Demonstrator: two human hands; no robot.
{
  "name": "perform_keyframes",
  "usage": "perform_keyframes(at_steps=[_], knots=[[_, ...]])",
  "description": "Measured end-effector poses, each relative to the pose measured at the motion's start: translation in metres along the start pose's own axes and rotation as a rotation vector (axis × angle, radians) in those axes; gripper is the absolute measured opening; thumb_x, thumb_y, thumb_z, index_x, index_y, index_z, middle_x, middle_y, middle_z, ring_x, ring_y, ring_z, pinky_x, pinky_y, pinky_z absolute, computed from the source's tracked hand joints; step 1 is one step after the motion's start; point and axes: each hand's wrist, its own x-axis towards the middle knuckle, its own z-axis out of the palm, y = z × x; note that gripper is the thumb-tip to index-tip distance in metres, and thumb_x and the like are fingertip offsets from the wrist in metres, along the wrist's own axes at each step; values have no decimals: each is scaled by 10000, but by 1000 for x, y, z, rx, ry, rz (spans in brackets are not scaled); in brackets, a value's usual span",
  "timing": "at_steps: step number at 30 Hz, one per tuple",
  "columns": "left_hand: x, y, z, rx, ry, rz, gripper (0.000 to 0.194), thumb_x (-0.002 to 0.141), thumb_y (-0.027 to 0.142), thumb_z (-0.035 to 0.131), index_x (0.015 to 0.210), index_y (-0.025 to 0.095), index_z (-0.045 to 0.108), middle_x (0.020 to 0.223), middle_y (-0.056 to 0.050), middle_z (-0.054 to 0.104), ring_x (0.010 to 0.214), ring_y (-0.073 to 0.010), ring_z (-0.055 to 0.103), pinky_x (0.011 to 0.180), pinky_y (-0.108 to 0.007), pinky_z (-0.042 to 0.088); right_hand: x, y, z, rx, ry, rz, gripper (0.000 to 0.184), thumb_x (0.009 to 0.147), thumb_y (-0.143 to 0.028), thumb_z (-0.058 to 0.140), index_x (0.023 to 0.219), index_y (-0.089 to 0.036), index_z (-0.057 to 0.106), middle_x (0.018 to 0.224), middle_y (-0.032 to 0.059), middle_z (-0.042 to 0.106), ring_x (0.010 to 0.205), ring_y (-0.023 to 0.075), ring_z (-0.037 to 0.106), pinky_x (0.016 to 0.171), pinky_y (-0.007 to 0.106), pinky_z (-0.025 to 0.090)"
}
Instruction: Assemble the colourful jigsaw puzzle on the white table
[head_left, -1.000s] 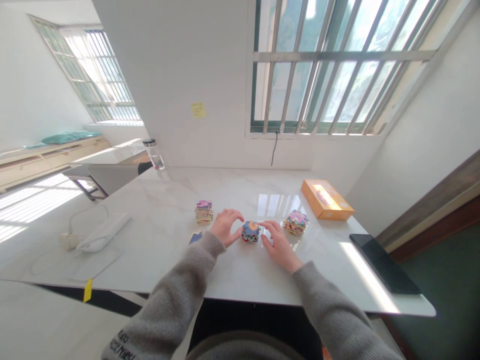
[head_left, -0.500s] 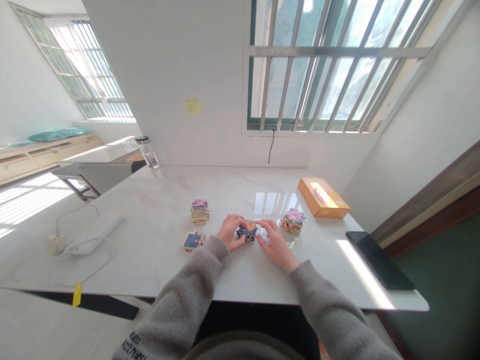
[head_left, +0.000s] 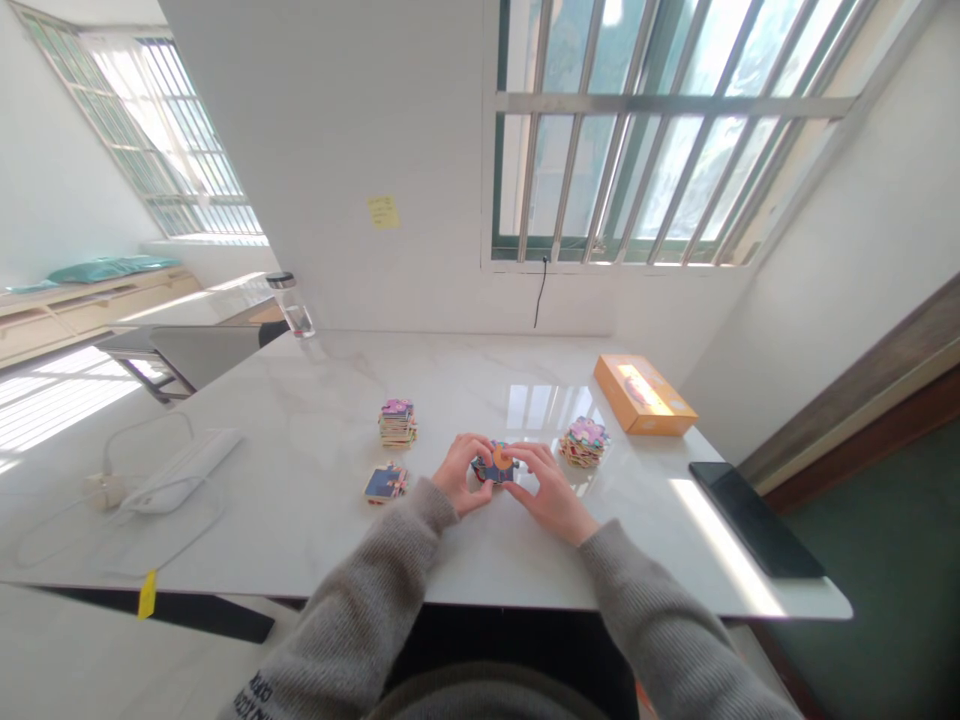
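A small stack of colourful jigsaw puzzle pieces [head_left: 495,464] sits at the middle of the marble table, with blue and orange on top. My left hand [head_left: 461,473] grips its left side with the fingertips, and my right hand [head_left: 549,490] closes on its right side. Farther left stands a taller stack of puzzle pieces [head_left: 397,423]. Below that stack lies a small blue puzzle group [head_left: 386,484]. To the right of my right hand is a looser pile of puzzle pieces [head_left: 583,443].
The white marble table [head_left: 315,400] holds an orange box [head_left: 643,394] at the back right and a black tablet [head_left: 754,520] near the right edge. A white power strip [head_left: 180,470] with cables lies at left. A glass bottle [head_left: 292,306] stands at the far corner.
Both hands have closed in on the middle stack from either side, and the stack now looks lower. The view has tilted and shifted, showing more of the blue piece group at left.
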Motion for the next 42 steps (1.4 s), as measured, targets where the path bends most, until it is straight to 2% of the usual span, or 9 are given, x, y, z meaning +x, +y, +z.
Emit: perform_keyframes(at_steps=[6, 16, 19, 22, 24, 27, 30, 34, 42], knots=[[0, 2, 1, -5, 5, 42, 445, 630, 51, 647, 1013, 238, 520, 1106, -73, 551, 1061, -249, 554, 949, -430, 501, -1, 3, 1, 33, 1, 4, 459, 934, -210, 626, 1371, -305, 526, 1294, 93, 613, 1209, 263, 534, 998, 487, 507], [-2, 3, -4, 192, 97, 49, 415, 584, -14, 591, 902, 233, 490, 1065, -56, 612, 997, -247, 552, 921, -417, 463, -2, -1, 0, 36, 78, 71, 559, 909, -205, 583, 1438, -278, 417, 1283, 121, 553, 1084, 249, 572, 822, 402, 558], [0, 11, -22, 270, 129, 14, 383, 605, 4, 578, 902, 229, 489, 1068, -56, 619, 1007, -251, 551, 941, -428, 443, -2, -1, 0, 25, 102, 77, 508, 922, -210, 544, 1414, -261, 428, 1241, 124, 551, 1036, 240, 581, 795, 391, 557], [3, 6, -56, 322, 172, -23, 353, 631, 36, 573, 920, 225, 498, 1088, -60, 612, 1035, -257, 548, 979, -451, 429, -2, 1, 1, 18, 94, 78, 494, 928, -218, 531, 1409, -261, 426, 1233, 123, 554, 1030, 238, 582, 785, 386, 556], [6, -7, -84, 352, 192, -74, 327, 637, 63, 581, 910, 225, 503, 1067, -54, 616, 1025, -258, 552, 995, -475, 424, -2, 1, 2, 17, 86, 80, 501, 933, -222, 523, 1420, -265, 414, 1222, 120, 561, 1036, 239, 581, 781, 386, 556], [10, -36, -124, 385, 215, -262, 296, 640, 85, 573, 894, 223, 508, 1093, -58, 622, 1039, -261, 547, 949, -462, 465, -2, 2, 3, 17, 77, 89, 504, 939, -228, 514, 1429, -265, 405, 1196, 119, 569, 1037, 240, 583, 761, 379, 557], [14, -63, -151, 403, 188, -395, 278, 620, 122, 585, 867, 222, 508, 1095, -61, 644, 1035, -270, 545, 887, -445, 490, -2, 4, 4, 12, 79, 102, 492, 941, -229, 509, 1422, -266, 411, 1185, 116, 571, 1031, 238, 588, 747, 371, 559], [19, -82, -161, 370, 162, -508, 268, 595, 150, 584, 842, 221, 506, 1084, -59, 663, 1021, -260, 570, 865, -433, 497, -2, 6, 5, 0, 84, 114, 506, 938, -230, 510, 1431, -272, 407, 1178, 113, 578, 1032, 238, 593, 747, 370, 563], [21, -97, -156, 297, 83, -568, 255, 593, 184, 561, 840, 218, 509, 1144, -67, 675, 1077, -270, 593, 857, -430, 504, -2, 6, 4, 0, 72, 124, 530, 922, -197, 502, 1436, -271, 397, 1178, 111, 573, 1033, 233, 592, 756, 367, 564]])
